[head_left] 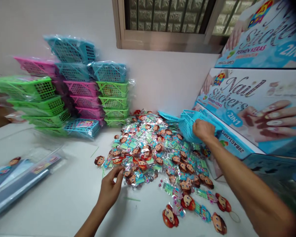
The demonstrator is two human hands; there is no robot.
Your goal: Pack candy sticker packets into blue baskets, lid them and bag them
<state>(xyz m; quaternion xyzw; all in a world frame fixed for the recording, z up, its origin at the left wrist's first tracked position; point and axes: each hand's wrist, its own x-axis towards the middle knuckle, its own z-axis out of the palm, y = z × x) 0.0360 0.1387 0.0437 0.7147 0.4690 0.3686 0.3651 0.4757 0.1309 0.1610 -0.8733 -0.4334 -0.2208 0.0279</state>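
My right hand [204,130] is closed on a light-blue plastic basket [187,122] at the back right, beside a large pile of small packets [143,144]. The packets are clear, with green sticks inside and cartoon-head cards. My left hand [112,184] is at the pile's front left edge. Its fingers are loosely bent, the thumb stands apart, and nothing shows in its grasp. Several loose packets lie in front of the pile, one with a red-haired head card [170,216]. The basket's right side is partly hidden by my right hand.
Wrapped baskets in green [114,113], pink [81,89] and blue [72,49] stand stacked at the back left. Large nail sticker boxes [251,105] rise on the right. Clear plastic bags [27,174] lie at left on the white table [74,187].
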